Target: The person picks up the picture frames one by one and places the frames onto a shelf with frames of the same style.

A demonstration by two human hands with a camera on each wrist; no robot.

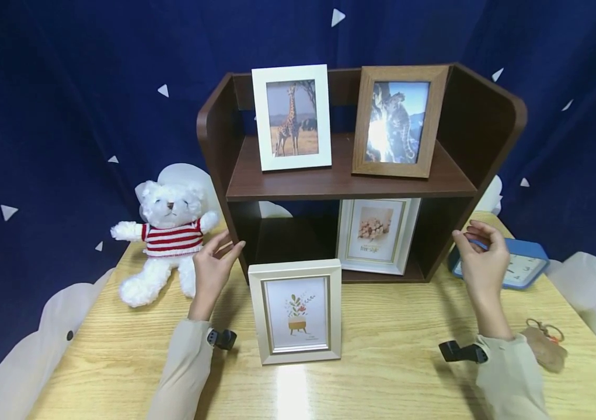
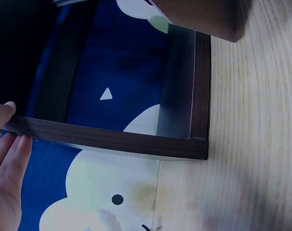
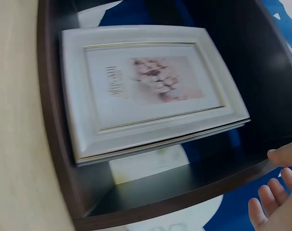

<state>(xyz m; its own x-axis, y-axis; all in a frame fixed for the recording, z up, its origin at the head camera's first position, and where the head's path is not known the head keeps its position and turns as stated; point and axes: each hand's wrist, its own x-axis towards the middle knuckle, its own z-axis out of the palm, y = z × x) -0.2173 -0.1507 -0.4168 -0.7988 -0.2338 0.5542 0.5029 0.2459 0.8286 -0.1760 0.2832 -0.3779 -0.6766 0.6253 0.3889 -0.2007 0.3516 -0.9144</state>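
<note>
Shelf (image 1: 347, 186) near tabletop's (image 1: 392, 326) far edge looks stiff, heavy, best held by its sides: left hand (image 1: 215, 265) pinching one, right hand (image 1: 487, 265) relaxed alongside.

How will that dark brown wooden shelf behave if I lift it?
The shelf should stay stiff and feel fairly heavy, given its broad wooden build. Tilting it could tip or slide the white rectangular giraffe frame and brown wooden rectangular frame standing on its upper tier.
</note>
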